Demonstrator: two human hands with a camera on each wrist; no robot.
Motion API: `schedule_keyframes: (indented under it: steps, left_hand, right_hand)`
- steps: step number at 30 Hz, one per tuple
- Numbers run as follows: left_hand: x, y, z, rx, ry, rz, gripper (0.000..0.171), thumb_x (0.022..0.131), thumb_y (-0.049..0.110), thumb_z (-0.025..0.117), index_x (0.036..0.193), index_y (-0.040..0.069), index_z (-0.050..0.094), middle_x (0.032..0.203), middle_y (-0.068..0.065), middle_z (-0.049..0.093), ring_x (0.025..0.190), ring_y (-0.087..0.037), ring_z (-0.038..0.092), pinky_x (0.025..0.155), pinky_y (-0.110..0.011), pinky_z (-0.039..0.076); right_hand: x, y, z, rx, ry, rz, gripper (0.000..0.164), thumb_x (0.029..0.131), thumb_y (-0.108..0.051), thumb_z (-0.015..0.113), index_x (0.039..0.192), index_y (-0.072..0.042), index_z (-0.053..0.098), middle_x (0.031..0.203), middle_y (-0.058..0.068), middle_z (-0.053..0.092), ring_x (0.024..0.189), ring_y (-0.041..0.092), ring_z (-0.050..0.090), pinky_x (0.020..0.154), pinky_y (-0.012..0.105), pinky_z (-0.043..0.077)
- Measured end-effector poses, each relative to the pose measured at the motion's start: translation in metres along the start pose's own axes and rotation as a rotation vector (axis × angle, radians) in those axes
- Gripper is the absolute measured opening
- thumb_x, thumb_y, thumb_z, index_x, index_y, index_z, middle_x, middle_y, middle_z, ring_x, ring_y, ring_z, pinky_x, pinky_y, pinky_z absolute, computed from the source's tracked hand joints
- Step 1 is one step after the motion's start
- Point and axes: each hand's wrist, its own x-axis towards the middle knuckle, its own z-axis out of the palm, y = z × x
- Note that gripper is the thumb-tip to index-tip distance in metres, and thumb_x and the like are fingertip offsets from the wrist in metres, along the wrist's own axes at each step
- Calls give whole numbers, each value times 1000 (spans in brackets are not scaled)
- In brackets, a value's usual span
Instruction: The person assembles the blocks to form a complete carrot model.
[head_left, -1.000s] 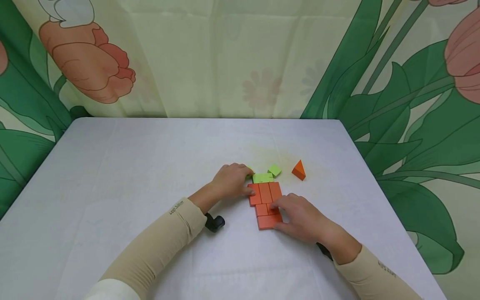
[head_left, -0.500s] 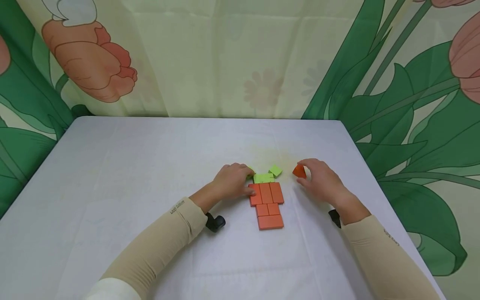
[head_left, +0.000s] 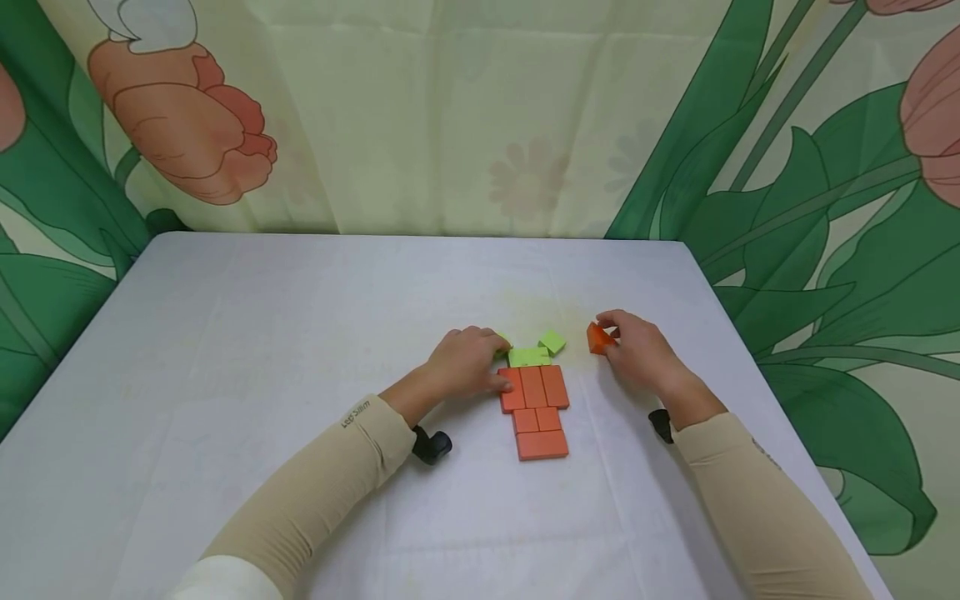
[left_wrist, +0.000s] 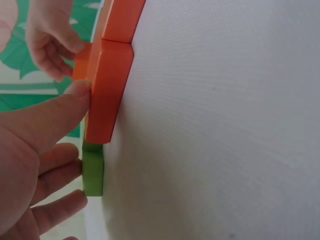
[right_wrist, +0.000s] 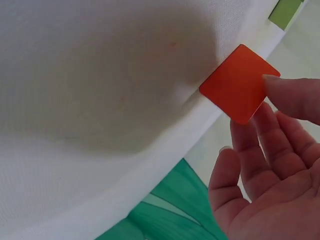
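My right hand (head_left: 641,350) pinches an orange triangular block (head_left: 597,339) between thumb and fingers, at the right of the other blocks. Its square orange face shows in the right wrist view. To the left, my left hand (head_left: 467,362) lies against a flat layout of orange blocks (head_left: 532,387). The left wrist view has its thumb on an orange block (left_wrist: 107,90), while its loosely extended fingers touch a green block (left_wrist: 93,172). A longer green block (head_left: 529,357) borders the top of the orange layout. Beside it sits a small tilted green block (head_left: 552,342).
A white cloth covers the table (head_left: 300,317), whose far edge meets a patterned curtain (head_left: 450,117). Dark wrist cameras jut out below both hands, the left one (head_left: 432,447) just above the cloth.
My right hand has left the lower orange blocks, reached up and right, and taken hold of the orange triangular block, which is now turned. The left hand stays in place.
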Motion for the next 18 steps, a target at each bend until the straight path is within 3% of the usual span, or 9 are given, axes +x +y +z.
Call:
schedule_keyframes:
  steps: [8,18]
  left_hand:
    - [0,1,0,-4,-8,-5,60,89,47,74,137,14,61,137,-3,59,125,-25,52,102,-43,42]
    - [1,1,1,7,-5,-2,60,89,47,74,137,14,61,137,-3,59,125,-25,52,101,-43,42]
  right_hand:
    - [-2,-2,0,-12,1,50,48,98,-20,65,136,6,50,126,24,57,110,38,52,98,52,45]
    - [-28,-15,-1,-21,-53,-17,40,94,-20,70,128,-1,61,118,18,63,105,34,55,87,47,51]
